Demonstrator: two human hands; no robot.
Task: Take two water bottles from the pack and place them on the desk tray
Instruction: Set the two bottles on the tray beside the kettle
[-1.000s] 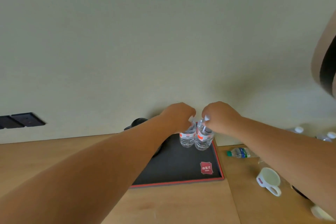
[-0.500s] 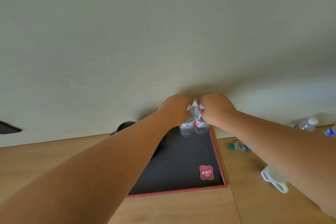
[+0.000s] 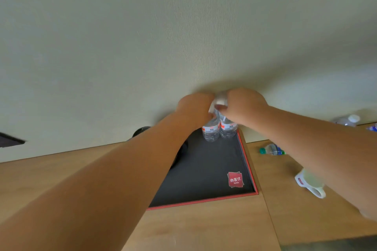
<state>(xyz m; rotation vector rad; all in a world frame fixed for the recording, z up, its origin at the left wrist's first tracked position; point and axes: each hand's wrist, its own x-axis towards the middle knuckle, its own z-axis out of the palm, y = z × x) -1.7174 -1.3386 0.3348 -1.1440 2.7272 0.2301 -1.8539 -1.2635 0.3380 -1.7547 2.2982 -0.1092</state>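
Note:
Two small clear water bottles with red-and-white labels stand side by side at the far right corner of the black desk tray (image 3: 204, 171), which has a red rim. My left hand (image 3: 193, 109) is closed around the top of the left bottle (image 3: 210, 131). The top of the right bottle (image 3: 228, 129) is gripped by my right hand (image 3: 242, 106). Both caps are mostly hidden by my fingers. The bottles' bases touch the tray surface.
A green-capped bottle (image 3: 271, 150) lies on the wooden desk right of the tray. A white mug (image 3: 310, 183) lies on its side nearer me. More bottles (image 3: 346, 121) stand at the far right by the wall. A dark round object (image 3: 140, 131) sits behind my left arm.
Both hands carried the bottles farther back along the tray, from its middle rear to the far right corner by the wall. The camera tilted slightly.

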